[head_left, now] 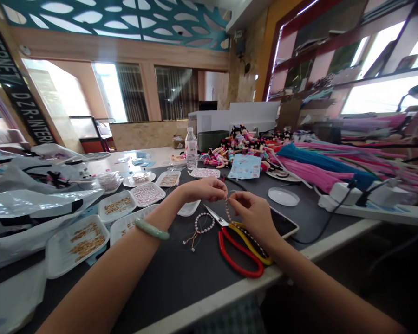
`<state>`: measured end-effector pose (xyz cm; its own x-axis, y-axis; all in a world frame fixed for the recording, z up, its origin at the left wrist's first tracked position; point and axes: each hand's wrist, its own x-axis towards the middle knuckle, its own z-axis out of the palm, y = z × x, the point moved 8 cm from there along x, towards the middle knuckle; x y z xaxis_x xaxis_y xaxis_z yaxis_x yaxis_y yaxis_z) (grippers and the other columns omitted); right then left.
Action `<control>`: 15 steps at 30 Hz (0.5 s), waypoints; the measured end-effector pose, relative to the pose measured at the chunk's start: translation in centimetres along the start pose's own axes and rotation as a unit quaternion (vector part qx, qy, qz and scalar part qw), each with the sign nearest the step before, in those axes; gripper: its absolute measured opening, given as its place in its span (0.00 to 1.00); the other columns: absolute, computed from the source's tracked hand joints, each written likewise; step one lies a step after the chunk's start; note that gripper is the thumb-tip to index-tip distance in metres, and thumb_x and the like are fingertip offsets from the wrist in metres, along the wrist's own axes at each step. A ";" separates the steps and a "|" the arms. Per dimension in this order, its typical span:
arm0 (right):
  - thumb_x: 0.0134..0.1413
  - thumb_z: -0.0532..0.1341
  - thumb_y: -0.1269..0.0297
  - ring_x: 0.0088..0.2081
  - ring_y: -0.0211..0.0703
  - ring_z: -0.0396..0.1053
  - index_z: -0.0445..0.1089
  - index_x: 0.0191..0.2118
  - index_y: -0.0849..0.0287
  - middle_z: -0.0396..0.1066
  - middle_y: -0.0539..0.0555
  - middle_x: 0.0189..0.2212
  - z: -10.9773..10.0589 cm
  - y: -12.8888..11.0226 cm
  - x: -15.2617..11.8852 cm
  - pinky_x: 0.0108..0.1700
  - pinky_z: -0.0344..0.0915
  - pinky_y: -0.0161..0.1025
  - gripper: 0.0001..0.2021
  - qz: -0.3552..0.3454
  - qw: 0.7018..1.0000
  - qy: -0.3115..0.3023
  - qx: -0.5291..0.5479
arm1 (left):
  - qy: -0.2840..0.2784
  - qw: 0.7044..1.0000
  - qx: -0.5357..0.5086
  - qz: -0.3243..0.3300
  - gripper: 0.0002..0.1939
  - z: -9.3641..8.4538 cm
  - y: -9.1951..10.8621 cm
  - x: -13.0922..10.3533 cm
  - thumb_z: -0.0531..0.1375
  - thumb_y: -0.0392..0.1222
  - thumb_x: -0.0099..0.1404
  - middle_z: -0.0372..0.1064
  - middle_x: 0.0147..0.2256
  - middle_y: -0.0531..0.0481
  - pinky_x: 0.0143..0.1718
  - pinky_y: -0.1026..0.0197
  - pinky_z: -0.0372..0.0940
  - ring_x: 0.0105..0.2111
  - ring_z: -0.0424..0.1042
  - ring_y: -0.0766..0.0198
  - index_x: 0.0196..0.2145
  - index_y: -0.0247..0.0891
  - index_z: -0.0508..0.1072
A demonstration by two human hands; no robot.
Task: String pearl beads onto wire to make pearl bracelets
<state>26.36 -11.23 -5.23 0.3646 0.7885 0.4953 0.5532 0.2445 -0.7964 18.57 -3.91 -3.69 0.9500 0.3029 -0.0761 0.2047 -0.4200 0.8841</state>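
Pinkish bead strand (pixel 227 212) hangs above the counter (pixel 191 287), its top pinched in the grip of the left hand (pixel 209 189) and, just beside, in that of the right hand (pixel 252 213). Scissors (pixel 225 223) lie below, near a bracelet (pixel 204 232).

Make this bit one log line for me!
left hand: pinching at beaded strand | right hand: same | scissors: on table, beside bracelet

Over there a bottle (pixel 191 150) stands by heaped dolls (pixel 245 138), a blue sheet (pixel 244 166) before them; curtains (pixel 176 95) hang beyond, a power strip (pixel 386 211) sits off right
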 end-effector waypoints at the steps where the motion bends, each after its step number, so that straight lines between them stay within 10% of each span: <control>1: 0.47 0.58 0.61 0.22 0.38 0.64 0.71 0.26 0.60 0.69 0.51 0.21 0.0 -0.1 0.0 0.27 0.59 0.34 0.09 0.000 1.000 -0.001 0.000 | 0.000 1.000 0.002 0.000 0.02 0.0 0.0 0.0 0.55 0.34 0.52 0.53 0.19 0.58 0.21 0.67 0.45 0.19 0.52 0.74 0.24 0.34 0.65; 15: 0.48 0.58 0.61 0.21 0.37 0.63 0.71 0.26 0.61 0.69 0.50 0.20 0.0 -0.2 0.0 0.26 0.58 0.34 0.09 -0.002 1.000 -0.002 0.008 | -0.006 1.000 0.016 0.014 0.02 -0.1 0.4 -0.2 0.56 0.36 0.51 0.54 0.20 0.58 0.23 0.67 0.47 0.20 0.52 0.74 0.25 0.34 0.65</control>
<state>26.21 -11.24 -5.06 0.3605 0.7895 0.4968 0.5424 0.2559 -0.8002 18.42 -4.05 -3.24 0.9582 0.2806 -0.0561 0.1846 -0.4564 0.8704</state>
